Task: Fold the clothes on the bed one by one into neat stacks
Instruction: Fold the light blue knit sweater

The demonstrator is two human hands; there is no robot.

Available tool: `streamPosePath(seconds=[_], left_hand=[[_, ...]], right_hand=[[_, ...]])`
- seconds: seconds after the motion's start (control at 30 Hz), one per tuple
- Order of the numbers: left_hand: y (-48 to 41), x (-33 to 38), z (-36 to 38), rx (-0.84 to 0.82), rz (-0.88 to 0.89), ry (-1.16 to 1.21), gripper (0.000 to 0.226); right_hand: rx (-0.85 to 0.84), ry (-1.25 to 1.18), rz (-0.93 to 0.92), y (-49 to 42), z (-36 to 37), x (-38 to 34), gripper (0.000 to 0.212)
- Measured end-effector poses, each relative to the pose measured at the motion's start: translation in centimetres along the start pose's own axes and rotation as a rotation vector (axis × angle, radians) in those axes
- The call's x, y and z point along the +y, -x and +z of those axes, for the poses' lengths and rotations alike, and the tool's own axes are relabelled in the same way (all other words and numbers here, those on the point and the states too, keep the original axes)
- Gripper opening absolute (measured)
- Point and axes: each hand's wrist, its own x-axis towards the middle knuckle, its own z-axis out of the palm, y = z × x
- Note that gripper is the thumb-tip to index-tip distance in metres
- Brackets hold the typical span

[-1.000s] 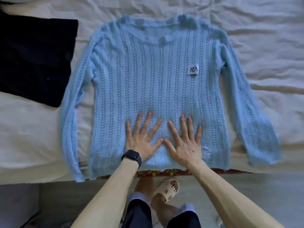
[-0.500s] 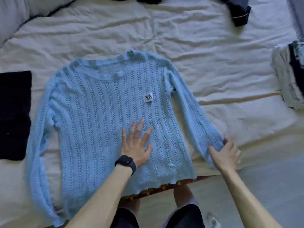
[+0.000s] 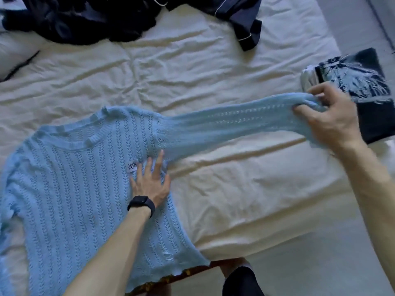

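Note:
A light blue knit sweater (image 3: 70, 189) lies flat, front up, on the white bed sheet (image 3: 235, 189), its hem at the near edge. My left hand (image 3: 150, 180) presses flat on the sweater's chest beside a small white label (image 3: 132, 167), fingers straight, a black watch on the wrist. My right hand (image 3: 329, 116) grips the cuff of the sweater's right sleeve (image 3: 230, 124), which is stretched out straight to the right, lifted a little above the sheet. The sweater's left sleeve runs off the frame's left side.
A heap of dark unfolded clothes (image 3: 85, 18) lies at the far side of the bed. A folded dark garment with a white print (image 3: 361, 82) sits at the right edge, just beyond my right hand. The bed's near edge and grey floor (image 3: 320, 263) are below.
My right hand took hold of the right sleeve's cuff and pulled it out straight to the right. My left hand slid up the sweater toward the label. The view swung right.

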Motion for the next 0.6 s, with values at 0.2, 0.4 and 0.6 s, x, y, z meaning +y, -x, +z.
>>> streamPosePath(seconds=[0.2,0.4,0.6], left_hand=[[-1.7,3.6,-2.4,-0.062,-0.148,-0.063,0.051],[-7.6,9.4,-6.0,0.271,0.056,-0.022,0.028],[-13.9,14.1,-8.5,-0.053,0.184,-0.444,0.038]], right_hand=[[-0.302,0.303,0.159,-6.8,4.1,7.3,0.042],[0.102,0.220,0.319,-2.1,6.1,12.7,0.064],[0.130,-0.347,0.787,0.2,7.4,14.1,0.088]])
